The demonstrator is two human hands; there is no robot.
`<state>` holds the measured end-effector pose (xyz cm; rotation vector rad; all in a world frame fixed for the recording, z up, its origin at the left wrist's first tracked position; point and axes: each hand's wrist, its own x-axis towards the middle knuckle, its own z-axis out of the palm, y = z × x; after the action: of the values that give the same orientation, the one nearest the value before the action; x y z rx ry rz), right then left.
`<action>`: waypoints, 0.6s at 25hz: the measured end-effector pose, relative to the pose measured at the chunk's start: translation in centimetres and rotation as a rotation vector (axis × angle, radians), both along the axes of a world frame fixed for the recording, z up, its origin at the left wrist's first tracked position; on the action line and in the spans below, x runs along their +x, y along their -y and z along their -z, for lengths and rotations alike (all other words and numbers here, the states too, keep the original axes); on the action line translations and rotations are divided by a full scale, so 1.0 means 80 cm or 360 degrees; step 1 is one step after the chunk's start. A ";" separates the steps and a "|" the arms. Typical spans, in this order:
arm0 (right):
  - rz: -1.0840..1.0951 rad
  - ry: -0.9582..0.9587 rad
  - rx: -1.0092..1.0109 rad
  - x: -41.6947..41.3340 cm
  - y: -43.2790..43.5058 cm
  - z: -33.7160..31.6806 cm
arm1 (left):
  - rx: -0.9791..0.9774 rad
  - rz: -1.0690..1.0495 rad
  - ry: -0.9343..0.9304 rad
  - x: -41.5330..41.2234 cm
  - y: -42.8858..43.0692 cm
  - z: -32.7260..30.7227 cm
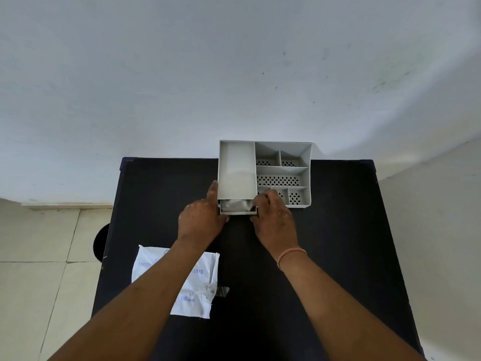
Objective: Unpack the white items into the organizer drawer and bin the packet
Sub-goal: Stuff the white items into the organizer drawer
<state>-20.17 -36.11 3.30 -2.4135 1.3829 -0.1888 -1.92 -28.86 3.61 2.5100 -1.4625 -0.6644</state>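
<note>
A grey organizer point(283, 170) with several compartments stands at the far edge of the black table point(325, 243). Its small drawer point(238, 210) sticks out a little at the front left, and white crumpled items point(235, 204) lie inside it. My left hand point(201, 220) rests against the drawer's left front corner, index finger up along the organizer's side. My right hand point(273, 217) touches the drawer's right front corner, fingers curled. The white packet point(200, 280) with blue print lies flat on the table nearer me, partly under my left forearm.
A dark round bin point(100, 243) shows on the tiled floor just left of the table. A white wall rises behind the organizer. A scrap of clear plastic point(222, 290) lies beside the packet.
</note>
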 end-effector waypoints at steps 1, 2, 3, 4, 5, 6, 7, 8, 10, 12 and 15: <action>-0.0007 0.0034 0.0012 0.002 0.003 0.000 | -0.0009 0.0029 0.0037 0.004 0.006 -0.001; -0.0010 0.0073 0.0018 0.005 0.006 0.001 | -0.0017 0.0045 0.0068 0.008 0.012 -0.002; -0.0016 0.0100 0.0015 0.009 0.011 0.002 | -0.0016 0.0051 0.0095 0.011 0.016 -0.003; -0.0027 0.0108 0.0012 0.012 0.017 0.002 | -0.0002 0.0058 0.0124 0.014 0.020 -0.004; -0.0035 0.0093 0.0016 0.015 0.025 0.001 | 0.0016 0.0061 0.0156 0.015 0.024 -0.007; -0.0039 0.0068 0.0028 0.017 0.032 -0.001 | 0.0025 0.0064 0.0192 0.015 0.027 -0.007; -0.0040 0.0042 0.0053 0.019 0.038 -0.003 | 0.0019 0.0066 0.0222 0.016 0.029 -0.007; -0.0043 0.0027 0.0081 0.020 0.043 -0.004 | 0.0004 0.0069 0.0239 0.015 0.030 -0.007; -0.0061 0.0009 0.0117 0.021 0.046 -0.004 | -0.0007 0.0071 0.0243 0.015 0.030 -0.007; -0.0076 -0.0001 0.0127 0.022 0.044 -0.004 | 0.0021 0.0067 0.0222 0.016 0.028 -0.006; -0.0027 0.0011 0.0118 0.020 0.032 -0.007 | 0.0077 -0.0004 0.0069 0.013 0.019 -0.010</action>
<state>-18.55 -38.65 3.88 -2.3608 1.3423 -0.1390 -0.89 -30.36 4.39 2.5780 -1.4750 -0.6566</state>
